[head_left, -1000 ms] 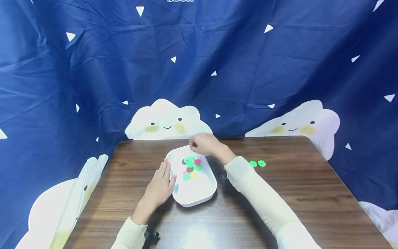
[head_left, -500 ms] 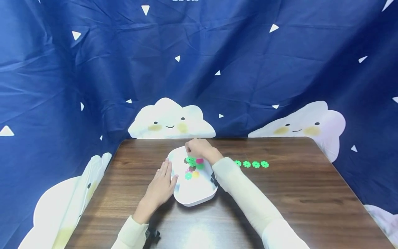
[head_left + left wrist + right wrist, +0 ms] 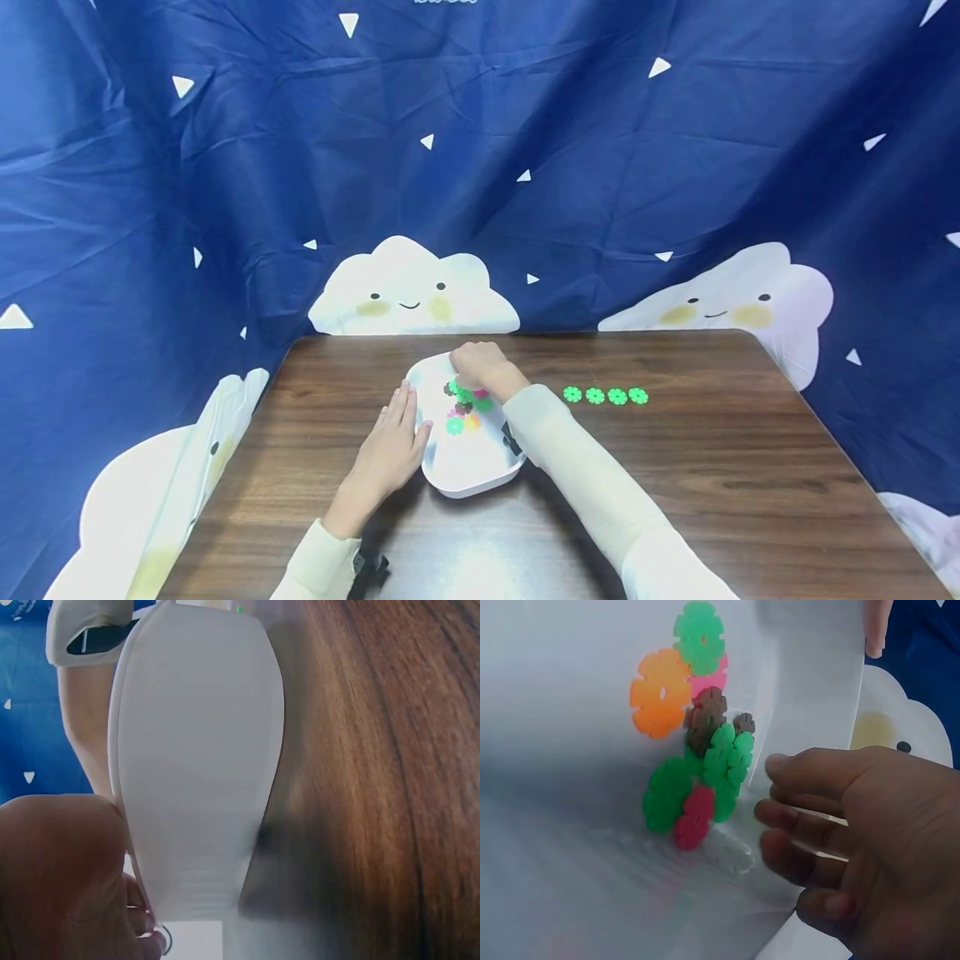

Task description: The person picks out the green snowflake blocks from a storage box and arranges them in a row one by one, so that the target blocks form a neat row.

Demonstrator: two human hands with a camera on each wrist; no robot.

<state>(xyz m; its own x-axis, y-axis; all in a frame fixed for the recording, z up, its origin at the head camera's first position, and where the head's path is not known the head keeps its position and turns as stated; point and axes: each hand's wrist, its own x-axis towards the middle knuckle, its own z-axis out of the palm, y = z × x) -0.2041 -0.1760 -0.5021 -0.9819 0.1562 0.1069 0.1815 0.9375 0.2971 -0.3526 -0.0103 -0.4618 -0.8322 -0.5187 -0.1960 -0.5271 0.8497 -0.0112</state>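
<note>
My left hand [image 3: 390,450] lies along the left rim of a white tray [image 3: 468,479], its fingers straight; the left wrist view shows the tray's outer wall [image 3: 195,750] beside that hand [image 3: 60,877]. Over the tray's far end is my right hand [image 3: 480,367]. Close up, the right hand [image 3: 855,832] has loosely bent fingers, with nothing visible between them. Just beside the fingertips lies a pile of flower-shaped plastic discs: green [image 3: 667,795], pink [image 3: 696,817], brown [image 3: 707,720] and orange [image 3: 660,694]. A clear disc [image 3: 735,851] is faint against the tray.
Several green flower discs [image 3: 595,396] lie in a row on the brown wooden table [image 3: 712,467], right of the tray. A blue curtain [image 3: 570,167] with white clouds hangs behind the table.
The right hand has moved lower into the tray, toward the disc pile. As its forearm shifted left, more of the green row came into sight. The left hand stays on the rim.
</note>
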